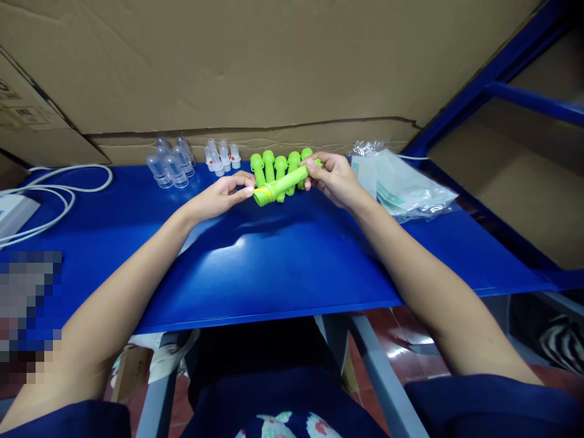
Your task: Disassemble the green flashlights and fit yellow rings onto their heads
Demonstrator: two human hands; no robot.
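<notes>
My right hand [331, 176] is closed on the far end of a bright green plastic tube [280, 186], holding it tilted just above the blue table [274, 267]. My left hand [223, 193] is curled with thumb and fingertips pinched near the tube's threaded, yellowish near end; whether they touch it is unclear. Behind the tube, several more green tubes [276, 165] lie side by side in a row on the table.
Clear plastic caps [171, 163] and small white-and-clear pieces with red dots [222, 156] stand at the back left. Plastic bags [401, 185] lie to the right. A white cable [55, 194] and white device [13, 213] sit far left. Cardboard walls the back.
</notes>
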